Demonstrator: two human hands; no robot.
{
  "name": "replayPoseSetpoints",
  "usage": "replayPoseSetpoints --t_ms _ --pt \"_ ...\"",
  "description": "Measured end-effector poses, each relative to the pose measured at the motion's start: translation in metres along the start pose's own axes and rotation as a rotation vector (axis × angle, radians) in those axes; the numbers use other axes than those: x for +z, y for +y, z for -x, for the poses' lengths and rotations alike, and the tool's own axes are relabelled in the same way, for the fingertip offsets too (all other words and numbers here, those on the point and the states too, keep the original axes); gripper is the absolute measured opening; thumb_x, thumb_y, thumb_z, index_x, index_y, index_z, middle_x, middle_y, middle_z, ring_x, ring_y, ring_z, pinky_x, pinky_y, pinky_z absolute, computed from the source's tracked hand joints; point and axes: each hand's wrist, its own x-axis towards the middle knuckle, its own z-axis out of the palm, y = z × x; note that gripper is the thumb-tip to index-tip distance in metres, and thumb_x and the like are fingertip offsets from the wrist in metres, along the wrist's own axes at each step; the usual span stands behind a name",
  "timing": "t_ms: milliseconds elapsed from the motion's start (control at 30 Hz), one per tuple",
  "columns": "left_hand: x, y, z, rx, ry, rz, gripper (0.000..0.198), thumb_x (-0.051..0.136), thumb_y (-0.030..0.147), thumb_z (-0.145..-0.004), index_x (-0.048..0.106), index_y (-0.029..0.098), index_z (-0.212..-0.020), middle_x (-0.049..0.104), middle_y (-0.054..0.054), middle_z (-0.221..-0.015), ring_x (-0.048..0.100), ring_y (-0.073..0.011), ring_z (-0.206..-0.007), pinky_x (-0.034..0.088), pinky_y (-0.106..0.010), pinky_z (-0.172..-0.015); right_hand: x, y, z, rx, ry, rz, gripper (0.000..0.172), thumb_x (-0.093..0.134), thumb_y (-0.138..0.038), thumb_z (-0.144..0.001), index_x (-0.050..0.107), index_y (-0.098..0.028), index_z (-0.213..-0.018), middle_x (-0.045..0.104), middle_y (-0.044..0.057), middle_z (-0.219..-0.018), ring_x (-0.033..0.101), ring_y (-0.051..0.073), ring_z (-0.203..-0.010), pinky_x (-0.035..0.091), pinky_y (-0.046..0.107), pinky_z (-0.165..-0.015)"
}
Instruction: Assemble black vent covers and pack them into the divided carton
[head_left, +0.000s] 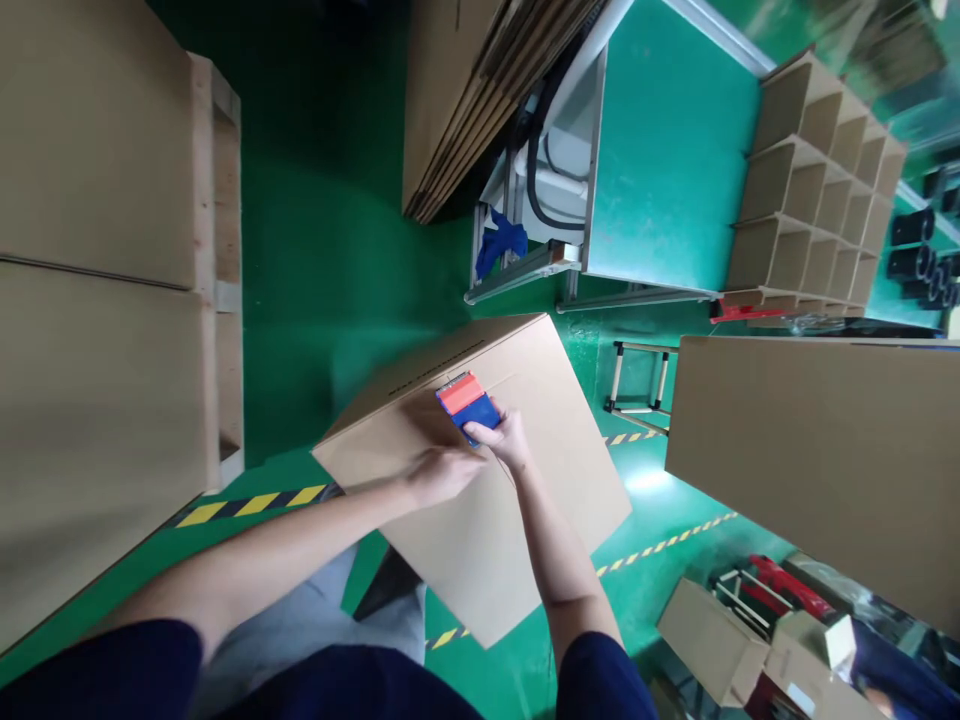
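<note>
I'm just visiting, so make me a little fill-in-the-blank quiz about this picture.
1. The person's ____ hand grips the blue-and-red tool.
2. Beneath the left hand is a box made of ____.
3. The floor is coloured ____.
4. The striped floor marking pairs dark stripes with ____ ones.
Missing words: right; cardboard; green; yellow.

both arms reach forward, bare along the forearms! here's the left forearm (pixel 300 545), slanting in long and low, while the right forearm (pixel 551 530) rises far steeper. the right hand (pixel 501 437) is closed in a grip, thumb (pixel 480 432) pointing left across the top. and the left hand (pixel 444 476), back upward, fingers curled, sits just beside the right wrist (pixel 521 470), fingertips hard to make out!
</note>
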Motion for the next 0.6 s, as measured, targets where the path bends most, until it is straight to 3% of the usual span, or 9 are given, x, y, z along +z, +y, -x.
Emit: replayPoseSetpoints --t_ms 100,133,200,267,333,400,467,600 --pt "-0.075 -0.009 0.017 -0.465 0.526 0.344 0.044 0.052 0.048 -0.098 0.073 0.015 -0.119 0.078 -0.013 -0.108 0.075 -0.0229 -0.091 0.061 -0.035 -0.085 0.002 0.002 0.001 -0.014 -0.027 -0.077 0.056 0.084 -0.067 -0.062 0.058 -0.019 -0.072 0.054 -0.003 -0.062 0.048 0.011 -0.056 0.041 0.022 -0.051" --pt "-0.1 -0.008 0.011 -0.531 0.598 0.518 0.052 0.057 0.055 -0.095 0.071 0.014 -0.122 0.077 -0.015 -0.114 0.074 -0.0244 -0.096 0.06 -0.037 -0.088 0.003 0.003 0.0 -0.018 -0.026 -0.08 0.056 0.084 -0.068 -0.062 0.059 -0.019 -0.073 0.055 -0.003 -0.062 0.05 0.011 -0.056 0.042 0.022 -0.051" --pt "-0.14 0.001 -0.01 -0.587 0.508 0.827 0.069 0.069 0.069 -0.082 0.074 0.011 -0.118 0.077 -0.018 -0.113 0.073 -0.0282 -0.104 0.057 -0.042 -0.098 0.005 0.004 0.0 -0.021 -0.012 -0.068 0.057 0.084 -0.069 -0.063 0.06 -0.019 -0.075 0.058 -0.002 -0.062 0.053 0.012 -0.056 0.045 0.022 -0.051" --pt "-0.164 0.012 -0.032 -0.61 0.351 0.946 0.075 0.084 0.073 -0.061 0.079 0.011 -0.103 0.079 -0.017 -0.105 0.073 -0.0315 -0.105 0.053 -0.046 -0.104 0.005 0.004 0.0 -0.021 -0.007 -0.051 0.057 0.083 -0.07 -0.064 0.061 -0.018 -0.077 0.06 -0.001 -0.062 0.057 0.013 -0.058 0.047 0.022 -0.052" --pt "-0.171 0.02 -0.045 -0.626 0.336 0.897 0.073 0.093 0.07 -0.045 0.08 0.014 -0.09 0.079 -0.014 -0.098 0.072 -0.033 -0.103 0.052 -0.049 -0.106 0.004 0.004 0.002 -0.027 -0.006 -0.034 0.058 0.083 -0.07 -0.064 0.061 -0.019 -0.077 0.062 0.0 -0.062 0.06 0.014 -0.059 0.048 0.023 -0.052" --pt "-0.169 0.022 -0.048 -0.627 0.405 0.85 0.069 0.097 0.066 -0.039 0.08 0.016 -0.084 0.079 -0.013 -0.096 0.071 -0.0325 -0.102 0.051 -0.048 -0.105 0.003 0.005 0.004 -0.036 -0.004 -0.024 0.059 0.082 -0.072 -0.064 0.06 -0.019 -0.077 0.063 0.0 -0.063 0.061 0.015 -0.059 0.048 0.023 -0.052" --pt "-0.165 0.019 -0.047 -0.654 0.392 0.917 0.067 0.097 0.064 -0.044 0.079 0.015 -0.085 0.078 -0.013 -0.095 0.071 -0.0297 -0.098 0.054 -0.046 -0.099 0.003 0.006 0.005 -0.042 -0.004 -0.023 0.06 0.081 -0.073 -0.064 0.06 -0.019 -0.077 0.063 0.001 -0.063 0.062 0.015 -0.059 0.048 0.023 -0.051" --pt "-0.165 0.012 -0.058 -0.786 0.203 1.108 0.056 0.088 0.062 -0.069 0.074 0.012 -0.087 0.073 -0.01 -0.083 0.069 -0.0211 -0.08 0.057 -0.037 -0.078 0.008 -0.003 0.001 -0.045 -0.002 -0.007 0.059 0.076 -0.075 -0.068 0.059 -0.019 -0.076 0.063 0.002 -0.063 0.063 0.015 -0.059 0.047 0.023 -0.051"
